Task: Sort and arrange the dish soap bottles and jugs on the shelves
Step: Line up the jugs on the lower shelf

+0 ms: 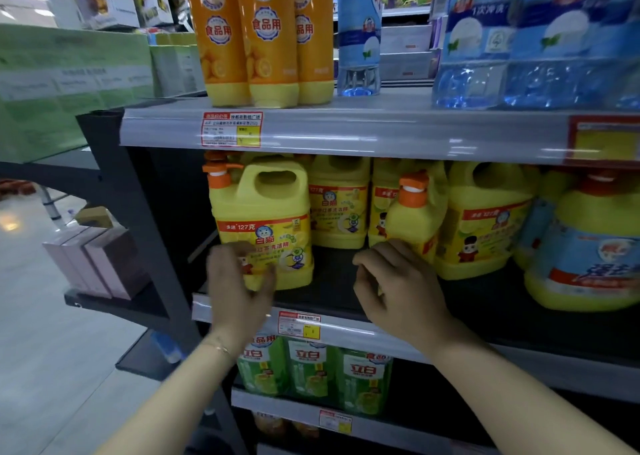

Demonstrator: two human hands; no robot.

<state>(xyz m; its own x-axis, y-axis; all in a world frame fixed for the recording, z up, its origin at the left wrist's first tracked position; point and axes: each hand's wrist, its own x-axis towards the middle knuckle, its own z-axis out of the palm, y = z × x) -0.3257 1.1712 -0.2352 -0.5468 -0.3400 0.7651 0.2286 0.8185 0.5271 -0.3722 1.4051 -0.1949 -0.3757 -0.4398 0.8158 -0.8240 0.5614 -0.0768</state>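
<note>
left hand (pixel 239 281) spread at yellow jug (pixel 263 226) | right hand (pixel 398 281) pinching small yellow bottle (pixel 414 226)

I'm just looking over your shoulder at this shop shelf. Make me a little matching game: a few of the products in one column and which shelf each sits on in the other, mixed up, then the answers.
Things:
1. orange bottles
2. yellow jug with the orange pump
3. green bottles
4. left hand

Places:
A. shelf below the hands
B. top shelf, left of the blue bottle
C. in front of the yellow jug's lower label
D. middle shelf, at its left end

Pairs: 1-B, 2-D, 3-A, 4-C
</note>
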